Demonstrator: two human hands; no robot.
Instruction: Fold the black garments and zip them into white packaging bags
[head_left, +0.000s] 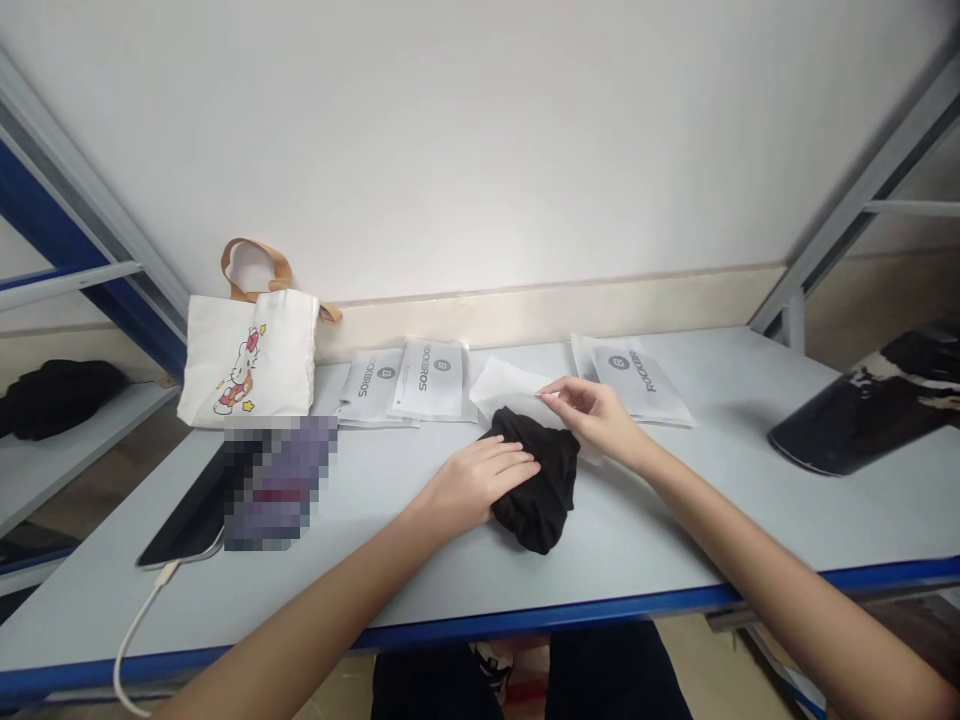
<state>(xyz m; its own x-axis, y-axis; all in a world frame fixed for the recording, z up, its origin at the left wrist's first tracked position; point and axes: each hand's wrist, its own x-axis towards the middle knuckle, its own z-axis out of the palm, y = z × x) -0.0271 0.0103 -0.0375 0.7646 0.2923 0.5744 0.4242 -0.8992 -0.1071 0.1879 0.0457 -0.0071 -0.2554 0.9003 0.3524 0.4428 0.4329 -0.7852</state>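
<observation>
A bunched black cloth item (536, 490), its exact kind unclear, lies near the table's front edge. My left hand (480, 478) rests on its left side with fingers stretched flat across the fabric; the thumb is hidden. Behind the cloth, and partly under it, is a thin white bag or sheet (504, 383). My right hand (589, 412) is closed in a pinch on the white piece's right edge, just above the cloth.
Frosted ROCKBROS packets (431, 385) lie at the back left of the middle, and another packet (637, 385) behind my right hand. A white tote bag (251, 365) and a cabled dark tablet or phone (187, 500) are left. A shiny black object (840, 420) stands right.
</observation>
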